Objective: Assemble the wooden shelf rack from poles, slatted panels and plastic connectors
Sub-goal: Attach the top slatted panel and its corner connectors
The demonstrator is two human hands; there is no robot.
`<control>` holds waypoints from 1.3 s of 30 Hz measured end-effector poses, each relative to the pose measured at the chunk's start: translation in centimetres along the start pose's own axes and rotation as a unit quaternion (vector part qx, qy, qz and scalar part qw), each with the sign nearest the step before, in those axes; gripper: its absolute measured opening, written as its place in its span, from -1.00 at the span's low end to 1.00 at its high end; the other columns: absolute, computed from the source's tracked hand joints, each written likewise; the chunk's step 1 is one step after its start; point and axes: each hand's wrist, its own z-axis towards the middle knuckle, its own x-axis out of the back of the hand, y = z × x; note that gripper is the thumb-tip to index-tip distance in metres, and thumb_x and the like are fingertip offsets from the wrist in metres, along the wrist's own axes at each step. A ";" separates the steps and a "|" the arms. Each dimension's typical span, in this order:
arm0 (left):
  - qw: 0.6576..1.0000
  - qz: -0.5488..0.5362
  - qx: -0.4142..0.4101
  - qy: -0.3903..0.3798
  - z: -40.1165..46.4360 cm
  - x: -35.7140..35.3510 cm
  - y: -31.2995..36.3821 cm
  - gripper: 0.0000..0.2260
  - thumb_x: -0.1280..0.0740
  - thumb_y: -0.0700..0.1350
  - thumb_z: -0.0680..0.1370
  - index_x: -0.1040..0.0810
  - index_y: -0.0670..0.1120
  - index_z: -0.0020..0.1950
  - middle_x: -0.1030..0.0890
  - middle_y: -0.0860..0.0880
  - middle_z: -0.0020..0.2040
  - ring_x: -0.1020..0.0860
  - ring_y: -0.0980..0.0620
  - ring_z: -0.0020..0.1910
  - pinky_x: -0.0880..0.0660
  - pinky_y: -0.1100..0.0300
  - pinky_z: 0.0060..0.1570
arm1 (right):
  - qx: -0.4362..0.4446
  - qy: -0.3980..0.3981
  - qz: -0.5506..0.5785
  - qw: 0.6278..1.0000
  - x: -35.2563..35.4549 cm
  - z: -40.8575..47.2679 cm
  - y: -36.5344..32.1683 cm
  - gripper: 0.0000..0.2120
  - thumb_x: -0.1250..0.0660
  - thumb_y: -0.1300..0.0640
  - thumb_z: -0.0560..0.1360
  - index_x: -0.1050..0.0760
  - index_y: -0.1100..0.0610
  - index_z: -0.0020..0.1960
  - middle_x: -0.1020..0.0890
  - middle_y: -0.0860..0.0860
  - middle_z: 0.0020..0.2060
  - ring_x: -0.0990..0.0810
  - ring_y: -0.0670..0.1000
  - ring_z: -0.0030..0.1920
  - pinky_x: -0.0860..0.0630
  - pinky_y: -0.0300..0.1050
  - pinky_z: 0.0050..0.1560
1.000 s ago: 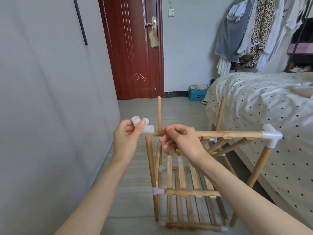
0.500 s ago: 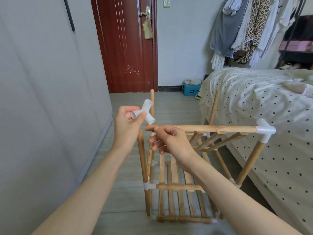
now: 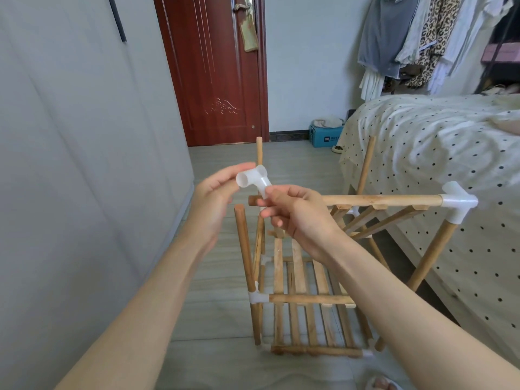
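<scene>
Both hands pinch one white plastic connector (image 3: 254, 180): left hand (image 3: 215, 198) at its open socket, right hand (image 3: 292, 211) on the lower leg, just above the bare rail end (image 3: 252, 200). Best turn a socket square to that rail, another over the upright pole (image 3: 241, 235), then press. Blue box (image 3: 325, 136) by the door holds something pale.

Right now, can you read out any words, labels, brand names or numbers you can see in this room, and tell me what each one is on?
No text here can be read for certain.
Blue box on the floor by the bed: a white logo mark with small print beside it, too small and blurred to read.
Tag hanging from the door handle: no legible writing.
Plastic connector and wooden rack poles: no markings visible.
</scene>
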 end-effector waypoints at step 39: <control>0.923 0.359 -0.137 -0.030 0.8 1.5 -0.5 -0.70 -0.14 -0.33 0.59 -0.53 -0.10 0.23 -0.44 0.10 0.10 -0.33 0.17 0.15 -0.20 0.38 0.06 | -0.111 0.168 0.058 0.978 0.4 -0.8 2.4 -0.69 -0.35 -0.10 0.48 -0.49 0.16 -0.11 -0.61 0.07 -0.36 -0.55 -0.03 -0.45 -0.50 -0.19 -0.44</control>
